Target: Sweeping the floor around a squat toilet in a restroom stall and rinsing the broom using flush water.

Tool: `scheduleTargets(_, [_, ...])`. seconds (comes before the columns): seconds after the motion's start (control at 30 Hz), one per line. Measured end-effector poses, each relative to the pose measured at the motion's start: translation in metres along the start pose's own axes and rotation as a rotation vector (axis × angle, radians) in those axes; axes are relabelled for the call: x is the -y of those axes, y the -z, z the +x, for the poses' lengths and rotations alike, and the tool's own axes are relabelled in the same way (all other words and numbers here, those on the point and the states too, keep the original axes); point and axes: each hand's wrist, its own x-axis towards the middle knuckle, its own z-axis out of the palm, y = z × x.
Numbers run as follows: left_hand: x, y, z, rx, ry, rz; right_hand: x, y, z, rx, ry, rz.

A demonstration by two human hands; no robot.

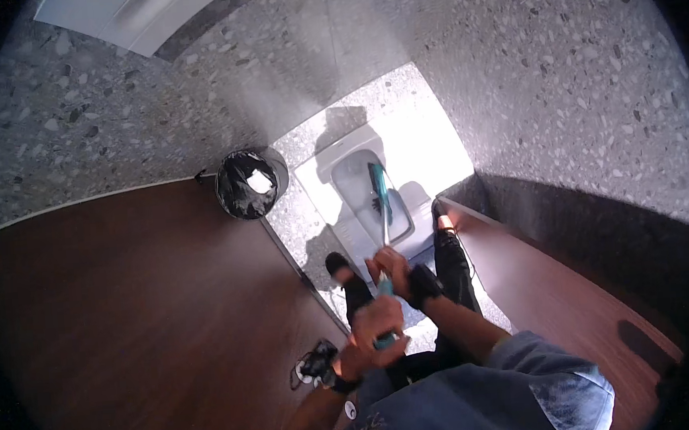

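Observation:
Both my hands are closed around the handle of a teal long-handled brush (382,191). My left hand (379,329) holds the teal grip near its end, close to my body. Farther along, my right hand (393,271) wraps the handle, with a dark band around that wrist. The teal head with dark bristles lies within the basin of a white squat toilet (348,185); whether the bristles touch the basin cannot be told. My feet stand on either side of the toilet's near end.
A round waste bin (277,172) with a black liner and white paper inside stands left of the toilet. Reddish-brown partition panels (147,301) flank both sides. A speckled wall (333,48) rises beyond. A dark and white object (318,363) is by the left panel.

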Motion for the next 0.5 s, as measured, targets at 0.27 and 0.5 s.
scheduleTargets(0.27, [0.034, 0.012, 0.015, -0.139, 0.263, -0.075, -0.036, -0.013, 0.038, 0.089, 0.015, -0.015])
scheduleTargets(0.5, [-0.053, 0.111, 0.066, 0.001, 0.041, 0.647, -0.010, 0.017, -0.038, -0.038, 0.304, -0.068])
